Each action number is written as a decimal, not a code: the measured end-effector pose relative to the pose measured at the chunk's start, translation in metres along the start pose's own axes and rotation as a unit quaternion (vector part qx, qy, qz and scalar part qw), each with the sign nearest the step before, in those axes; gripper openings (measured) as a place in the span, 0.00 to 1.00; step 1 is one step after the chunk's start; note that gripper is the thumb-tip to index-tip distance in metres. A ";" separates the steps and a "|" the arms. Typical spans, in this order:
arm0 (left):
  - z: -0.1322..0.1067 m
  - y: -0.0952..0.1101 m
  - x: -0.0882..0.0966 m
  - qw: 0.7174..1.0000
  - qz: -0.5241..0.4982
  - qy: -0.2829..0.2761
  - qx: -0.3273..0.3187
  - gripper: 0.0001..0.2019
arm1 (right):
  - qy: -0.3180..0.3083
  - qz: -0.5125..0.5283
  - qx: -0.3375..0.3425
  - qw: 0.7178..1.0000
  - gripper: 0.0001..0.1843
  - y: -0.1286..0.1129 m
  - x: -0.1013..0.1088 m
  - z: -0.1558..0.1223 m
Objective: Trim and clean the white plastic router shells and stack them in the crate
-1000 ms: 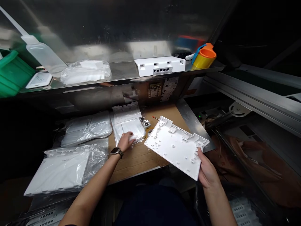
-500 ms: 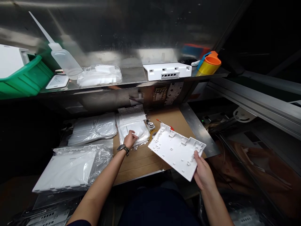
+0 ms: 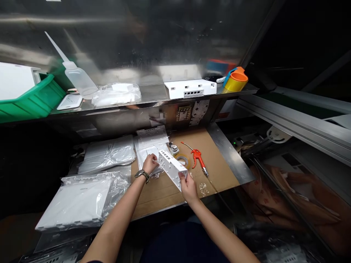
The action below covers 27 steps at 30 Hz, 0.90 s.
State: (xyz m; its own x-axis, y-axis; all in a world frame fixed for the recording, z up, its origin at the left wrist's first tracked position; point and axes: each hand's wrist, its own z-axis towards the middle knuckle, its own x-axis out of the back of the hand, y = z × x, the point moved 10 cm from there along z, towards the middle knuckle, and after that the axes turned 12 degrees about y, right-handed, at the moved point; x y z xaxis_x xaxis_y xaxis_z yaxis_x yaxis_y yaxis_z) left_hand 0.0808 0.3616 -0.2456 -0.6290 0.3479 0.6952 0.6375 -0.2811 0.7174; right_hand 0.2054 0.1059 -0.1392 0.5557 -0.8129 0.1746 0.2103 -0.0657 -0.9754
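In my right hand is a white plastic housing with port cut-outs along its edge, gripped at its near right end and tilted over the bench. My left hand, with a watch on the wrist, pinches the edge of a clear plastic bag beside the housing's left end. Behind it is a pile of bags and white sheets. A roll of tape and a small metal-topped dispenser stand behind the housing. To the right lies a red air blow gun.
Bagged white panels and stacked plastic bags fill the left side. On the steel shelf are a squeeze bottle, another white housing, a yellow-orange cup and a green bin. A metal rail runs at right.
My right hand has brought the housing left and turned it on edge, close to my left hand. The blow gun is now uncovered. My left hand has closed to a pinch.
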 end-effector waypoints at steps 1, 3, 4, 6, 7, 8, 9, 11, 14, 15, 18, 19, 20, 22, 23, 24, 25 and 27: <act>-0.001 0.003 0.001 1.000 0.016 0.000 -0.010 0.13 | -0.011 -0.010 0.019 1.000 0.31 -0.001 -0.008 0.000; -0.003 0.007 0.004 0.999 0.044 0.001 -0.024 0.12 | -0.020 -0.026 0.035 0.999 0.30 0.002 -0.017 -0.001; -0.002 0.007 0.007 0.998 0.056 0.003 -0.026 0.11 | -0.019 -0.030 0.031 0.999 0.29 0.004 -0.017 -0.001; 0.001 0.005 0.015 0.997 0.075 0.010 -0.018 0.11 | -0.011 -0.033 0.014 0.999 0.30 0.011 -0.013 -0.001; 0.003 0.002 0.020 0.997 0.082 0.013 -0.009 0.11 | -0.004 -0.033 0.005 0.999 0.30 0.014 -0.010 0.000; 0.006 -0.001 0.024 0.996 0.087 0.014 0.002 0.12 | 0.002 -0.032 -0.003 0.999 0.31 0.016 -0.007 0.001; 0.009 -0.004 0.028 0.996 0.090 0.013 0.013 0.12 | 0.007 -0.031 -0.009 0.999 0.32 0.018 -0.004 0.002; 0.014 -0.007 0.033 0.995 0.090 0.010 0.031 0.13 | 0.013 -0.028 -0.020 0.999 0.32 0.020 0.000 0.004; 0.020 -0.006 0.033 0.996 0.075 -0.002 0.040 0.13 | 0.013 -0.019 -0.031 0.999 0.32 0.021 0.002 0.007; 0.020 -0.004 0.031 0.997 0.067 -0.010 0.040 0.13 | 0.013 -0.016 -0.033 0.999 0.32 0.020 0.001 0.007; 0.019 -0.001 0.025 0.998 0.034 -0.034 0.049 0.12 | 0.020 -0.002 -0.048 0.999 0.34 0.022 0.004 0.008; 0.019 0.001 0.024 0.998 0.018 -0.039 0.052 0.12 | 0.028 0.007 -0.058 0.998 0.34 0.024 0.008 0.009; 0.018 0.003 0.023 0.997 -0.004 -0.045 0.055 0.13 | 0.043 0.019 -0.070 0.996 0.35 0.027 0.015 0.010; 0.018 0.009 0.022 0.995 -0.058 -0.061 0.056 0.14 | 0.079 0.061 -0.108 0.989 0.35 0.037 0.035 0.016; 0.017 0.014 0.022 0.992 -0.089 -0.069 0.053 0.15 | 0.099 0.092 -0.134 0.982 0.35 0.044 0.047 0.019; 0.018 0.019 0.024 0.989 -0.119 -0.075 0.048 0.16 | 0.114 0.128 -0.165 0.971 0.35 0.052 0.059 0.024; 0.018 0.025 0.026 0.985 -0.146 -0.079 0.041 0.17 | 0.114 0.168 -0.200 0.959 0.35 0.061 0.067 0.028; 0.018 0.036 0.029 0.978 -0.190 -0.081 0.023 0.19 | 0.076 0.230 -0.260 0.935 0.34 0.072 0.072 0.036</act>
State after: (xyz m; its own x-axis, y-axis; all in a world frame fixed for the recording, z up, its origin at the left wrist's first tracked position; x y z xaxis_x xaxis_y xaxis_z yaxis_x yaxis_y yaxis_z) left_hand 0.0938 0.3774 -0.2004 -0.7477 0.5581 0.3599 0.3934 -0.0644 0.9171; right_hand 0.2897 0.0636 -0.1924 0.3614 -0.8949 -0.2617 -0.4640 0.0709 -0.8830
